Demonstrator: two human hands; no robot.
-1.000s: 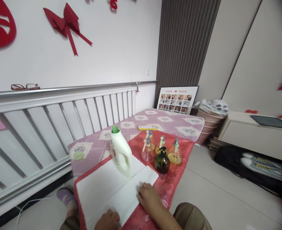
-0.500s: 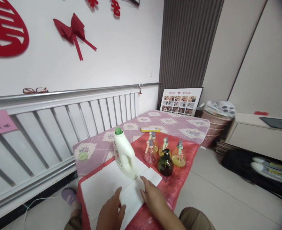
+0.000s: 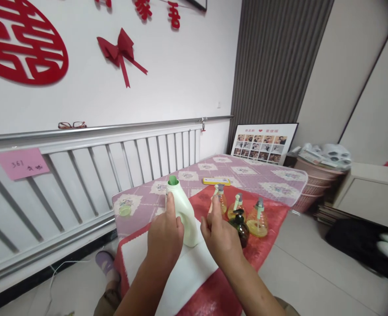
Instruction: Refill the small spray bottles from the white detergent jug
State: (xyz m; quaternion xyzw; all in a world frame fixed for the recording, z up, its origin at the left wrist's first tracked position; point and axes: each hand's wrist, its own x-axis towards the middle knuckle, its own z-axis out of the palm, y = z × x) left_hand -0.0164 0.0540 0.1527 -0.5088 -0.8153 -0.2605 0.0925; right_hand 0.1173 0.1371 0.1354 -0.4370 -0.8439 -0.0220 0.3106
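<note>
My left hand [image 3: 165,235] is raised over the white cloth [image 3: 180,272], index finger up and thumb apart, holding nothing. It overlaps a pale green jug [image 3: 185,210] with a green spout insert. To the jug's right, my right hand [image 3: 222,235] is also raised, empty, index finger extended. Behind it, partly hidden, a dark pump bottle [image 3: 242,232] stands on the red cloth [image 3: 274,219]. Several clear pump bottles with yellow liquid stand around it, one [image 3: 257,226] at the right. A round green cap [image 3: 125,210] lies at the table's left.
A yellow-edged flat case [image 3: 216,181] lies behind the bottles on the patterned tablecloth [image 3: 207,166]. A white radiator [image 3: 147,153] runs along the wall. Pink baskets [image 3: 315,180] and a photo board [image 3: 262,142] stand beyond the table. A purple shoe [image 3: 104,262] is below left.
Both hands have lifted from low over the white cloth to in front of the jug and bottles, index fingers now upward. The camera view has swung slightly left.
</note>
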